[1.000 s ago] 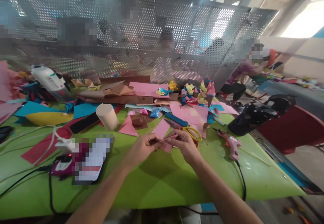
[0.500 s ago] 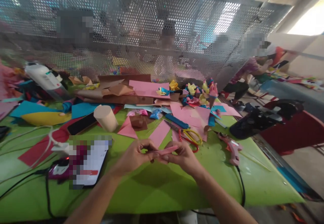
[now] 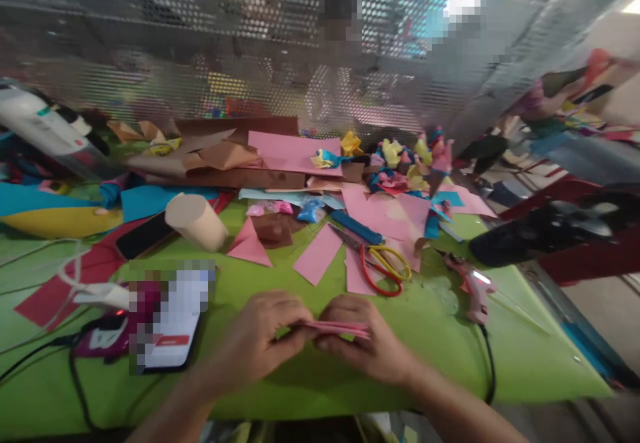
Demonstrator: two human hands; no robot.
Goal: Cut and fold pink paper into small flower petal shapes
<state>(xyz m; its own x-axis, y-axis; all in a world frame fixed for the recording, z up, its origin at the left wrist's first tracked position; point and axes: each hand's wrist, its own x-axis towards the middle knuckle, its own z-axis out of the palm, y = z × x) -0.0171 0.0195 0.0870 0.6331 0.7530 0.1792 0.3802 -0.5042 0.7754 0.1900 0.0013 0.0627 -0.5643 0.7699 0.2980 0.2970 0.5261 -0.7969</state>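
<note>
Both hands meet above the green tabletop, pinching a folded strip of pink paper [image 3: 340, 327]. My left hand [image 3: 270, 329] is closed, thumb and forefinger on the strip's left end. My right hand [image 3: 363, 343] grips the strip along its length, and its layered edges show between thumb and fingers. Beyond them lie a flat pink paper rectangle [image 3: 319, 254] and scissors [image 3: 383, 271] with red and yellow handles. A blue cutter [image 3: 357, 227] rests just behind the scissors. To the right is a pink glue gun [image 3: 475, 289] with a black cord.
A lit phone [image 3: 180, 323] and a purple power strip [image 3: 103, 336] with cables lie at left. A beige cylinder [image 3: 196, 221] stands behind them. Crumpled paper flowers [image 3: 393, 156] and brown paper line the back, before a perforated metal screen [image 3: 280, 43]. A black bottle [image 3: 510, 239] lies at right.
My hands have come lower and nearer with the pink paper, which now shows its layered edges more level. The whole view has tipped down, so the table appears closer.
</note>
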